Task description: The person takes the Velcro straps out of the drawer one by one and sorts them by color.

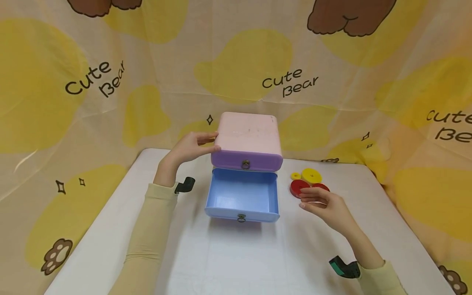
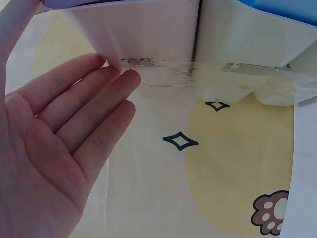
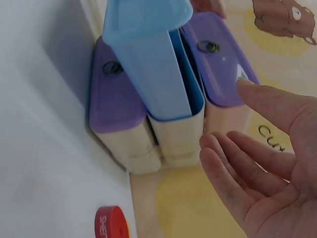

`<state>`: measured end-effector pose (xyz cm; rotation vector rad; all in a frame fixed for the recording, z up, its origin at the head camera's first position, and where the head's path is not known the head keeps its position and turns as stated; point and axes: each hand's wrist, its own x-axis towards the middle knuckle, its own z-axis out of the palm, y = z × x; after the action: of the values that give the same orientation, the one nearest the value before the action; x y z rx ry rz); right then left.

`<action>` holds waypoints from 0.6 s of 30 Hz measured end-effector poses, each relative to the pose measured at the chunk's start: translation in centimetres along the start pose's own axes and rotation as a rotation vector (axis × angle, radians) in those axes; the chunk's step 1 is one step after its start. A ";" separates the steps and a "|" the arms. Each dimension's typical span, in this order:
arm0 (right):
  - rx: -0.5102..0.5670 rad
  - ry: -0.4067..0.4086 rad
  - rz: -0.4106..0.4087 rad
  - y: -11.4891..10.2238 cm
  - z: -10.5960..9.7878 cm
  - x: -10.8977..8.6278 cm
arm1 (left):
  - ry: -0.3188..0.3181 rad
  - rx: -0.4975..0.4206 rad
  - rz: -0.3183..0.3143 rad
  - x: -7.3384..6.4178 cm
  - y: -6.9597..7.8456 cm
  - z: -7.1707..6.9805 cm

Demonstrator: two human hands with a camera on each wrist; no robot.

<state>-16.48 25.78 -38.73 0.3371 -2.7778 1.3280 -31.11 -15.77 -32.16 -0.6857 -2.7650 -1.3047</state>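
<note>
Room is left in front on the white table point(image 1: 236, 262); the drawer cabinet point(image 1: 248, 133) is set near its back edge, with the blue drawer point(image 1: 241, 194) pulled out. The cabinet's side is touched by the left hand point(image 1: 189, 147), fingers straight, apparently for steadying. The right hand point(image 1: 330, 207), relaxed and unloaded, is held beside red discs point(image 1: 296, 189) and yellow discs point(image 1: 311, 178), right of the drawer.

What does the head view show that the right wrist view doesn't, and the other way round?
Only the head view shows the cream fabric sleeves and black angular wrist mounts.
Only the right wrist view shows the lower purple plastic drawer front and white lettering on a round red disc.
Both show the open light-blue plastic drawer, the upper purple plastic drawer front, a red disc and the right hand.
</note>
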 end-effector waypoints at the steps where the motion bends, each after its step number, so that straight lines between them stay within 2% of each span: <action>1: 0.013 -0.002 -0.009 -0.3 0.1 -0.1 | -0.001 -0.001 0.000 0.0 0.0 0.0; 11: 0.139 -0.072 -0.116 -2.5 2.0 -0.8 | -0.004 -0.012 -0.006 -0.1 0.3 -0.1; 18: 0.125 -0.127 -0.111 -4.0 3.5 -1.3 | -0.003 -0.018 -0.009 -0.1 0.2 0.0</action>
<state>-14.16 20.83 -38.04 0.5931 -2.7340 1.5065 -30.91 -15.70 -32.00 -0.6774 -2.7651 -1.3325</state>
